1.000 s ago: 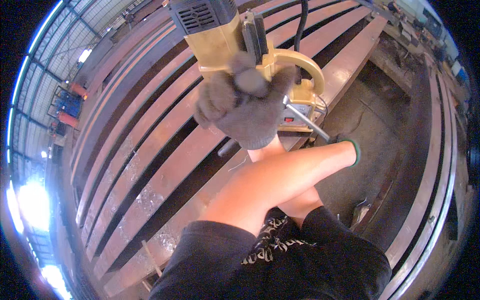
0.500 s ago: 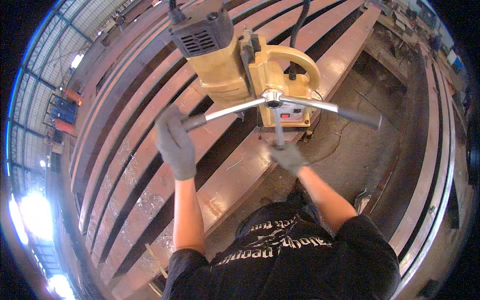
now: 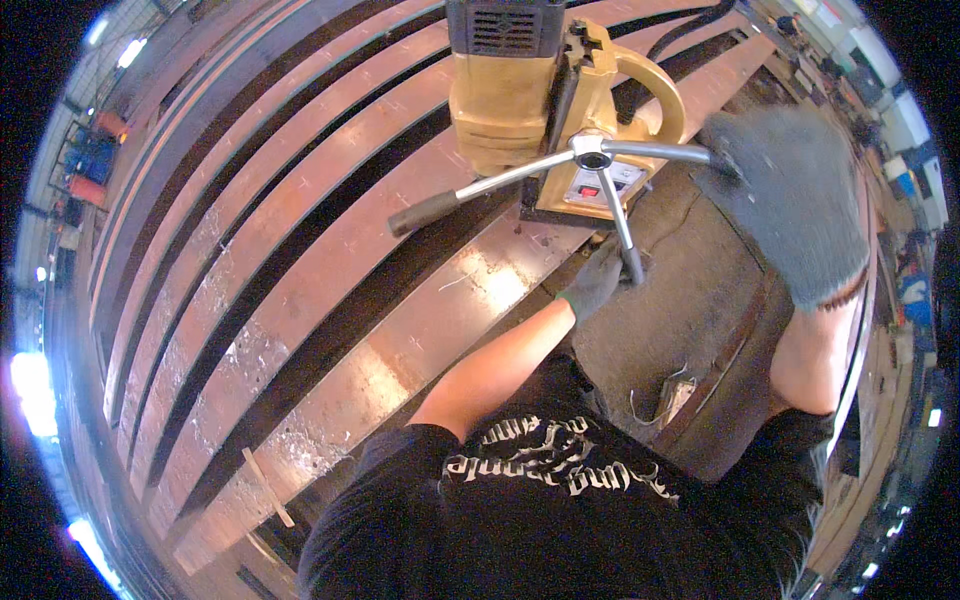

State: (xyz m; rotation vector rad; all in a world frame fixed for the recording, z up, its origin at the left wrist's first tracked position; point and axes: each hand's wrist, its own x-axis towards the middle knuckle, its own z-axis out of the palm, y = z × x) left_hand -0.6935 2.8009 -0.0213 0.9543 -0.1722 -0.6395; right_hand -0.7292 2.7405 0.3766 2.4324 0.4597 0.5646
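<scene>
A yellow magnetic drill (image 3: pixel 505 120) with a dark motor top stands on a flat steel bar. From its hub spread three chrome spokes with dark grips, forming the feed handle (image 3: pixel 593 153). My left hand (image 3: pixel 592 282), in a grey glove, is closed around the grip of the lower spoke. On the right, my gloved right hand (image 3: pixel 785 195) is wrapped over the end of the right spoke, hiding its grip; it is somewhat blurred. No hand touches the left spoke's grip (image 3: pixel 424 213). A red switch (image 3: pixel 588 191) shows on the drill's front panel.
Several long steel bars (image 3: pixel 410 345) lie side by side with dark gaps between them. A black cable (image 3: pixel 690 32) runs behind the drill. On the floor at the right lies a small pale object (image 3: pixel 677 398). A thin stick (image 3: pixel 268 488) rests across the bars at lower left.
My left hand has gone from the left spoke to the lower one. My right hand has left the lower spoke for the right one. The drill now appears farther right in view.
</scene>
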